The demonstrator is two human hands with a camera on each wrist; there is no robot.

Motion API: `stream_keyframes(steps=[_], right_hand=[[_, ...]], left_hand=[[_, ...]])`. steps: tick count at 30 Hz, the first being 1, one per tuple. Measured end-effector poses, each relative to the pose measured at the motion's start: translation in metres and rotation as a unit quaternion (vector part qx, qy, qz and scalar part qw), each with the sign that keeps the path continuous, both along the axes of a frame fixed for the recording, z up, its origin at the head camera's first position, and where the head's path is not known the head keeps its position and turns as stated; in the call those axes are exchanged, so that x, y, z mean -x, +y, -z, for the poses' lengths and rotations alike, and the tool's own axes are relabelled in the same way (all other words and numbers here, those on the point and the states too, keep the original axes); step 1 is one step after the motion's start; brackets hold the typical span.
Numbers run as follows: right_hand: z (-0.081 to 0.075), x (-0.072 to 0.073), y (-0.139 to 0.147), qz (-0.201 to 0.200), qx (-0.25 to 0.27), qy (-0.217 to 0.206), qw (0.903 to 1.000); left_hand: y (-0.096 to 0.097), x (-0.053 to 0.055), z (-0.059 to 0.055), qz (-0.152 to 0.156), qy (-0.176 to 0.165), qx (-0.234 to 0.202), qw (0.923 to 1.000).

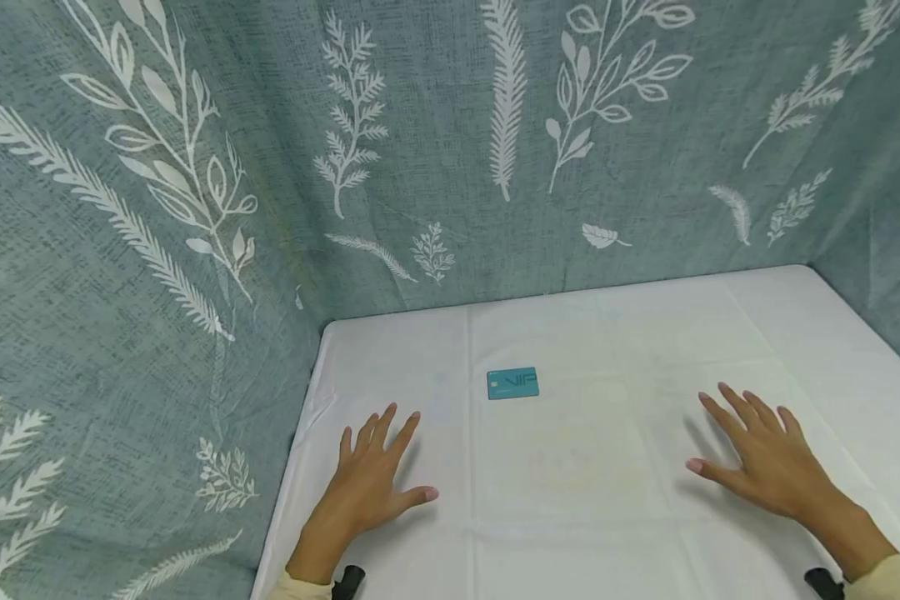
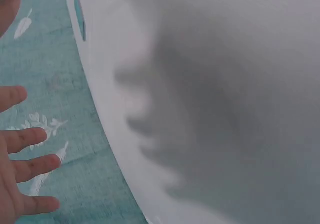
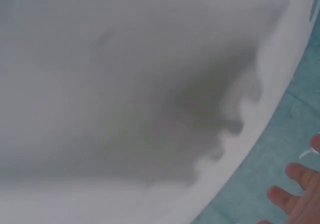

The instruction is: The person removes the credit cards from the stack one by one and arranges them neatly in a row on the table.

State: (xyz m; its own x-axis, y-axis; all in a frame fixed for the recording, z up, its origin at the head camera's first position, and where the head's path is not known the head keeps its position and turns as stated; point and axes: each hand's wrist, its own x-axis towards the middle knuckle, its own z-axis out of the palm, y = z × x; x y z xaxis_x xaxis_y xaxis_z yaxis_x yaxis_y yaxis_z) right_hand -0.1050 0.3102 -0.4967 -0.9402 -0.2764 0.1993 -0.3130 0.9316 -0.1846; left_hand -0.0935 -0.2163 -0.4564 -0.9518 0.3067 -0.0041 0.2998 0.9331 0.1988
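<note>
A teal card (image 1: 513, 383) with "VIP" on it and a small chip mark lies flat on the white-covered table (image 1: 570, 517). Nearer the camera and left of the card, my left hand (image 1: 371, 483) hovers with its fingers spread, holding nothing. My right hand (image 1: 772, 458) is further off to the card's right, fingers also spread and bare. Both hands cast shadows on the cloth. In the left wrist view, the card (image 2: 80, 13) shows as a thin sliver near the table edge, beyond the left hand's fingers. The right wrist view catches a few fingers (image 3: 300, 176) of the right hand at its lower right.
Blue-green curtains (image 1: 450, 167) with white leaf prints hang behind the table and along its left and right sides. Fold creases run across the white cloth. A black strap piece (image 1: 348, 582) sits at the left wrist, another (image 1: 823, 582) at the right.
</note>
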Motion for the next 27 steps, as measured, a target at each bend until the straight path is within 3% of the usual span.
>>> stream_keyframes(steps=[6, 14, 18, 27], right_hand=[[-0.007, 0.016, -0.027, -0.039, 0.004, 0.006, 0.9992], [-0.008, 0.045, -0.073, -0.103, -0.004, 0.037, 0.994], [-0.009, 0.059, -0.095, -0.13, 0.002, 0.048, 0.9904], [-0.013, 0.078, -0.134, -0.168, -0.002, 0.019, 0.9856]], left_hand=[[0.009, 0.004, 0.005, 0.025, 0.008, -0.001, 0.9997], [0.019, 0.012, 0.008, 0.061, 0.072, -0.016, 0.9954], [0.022, 0.017, 0.01, 0.062, 0.076, -0.021, 0.995], [0.035, 0.028, 0.012, 0.086, 0.082, -0.005, 0.9929]])
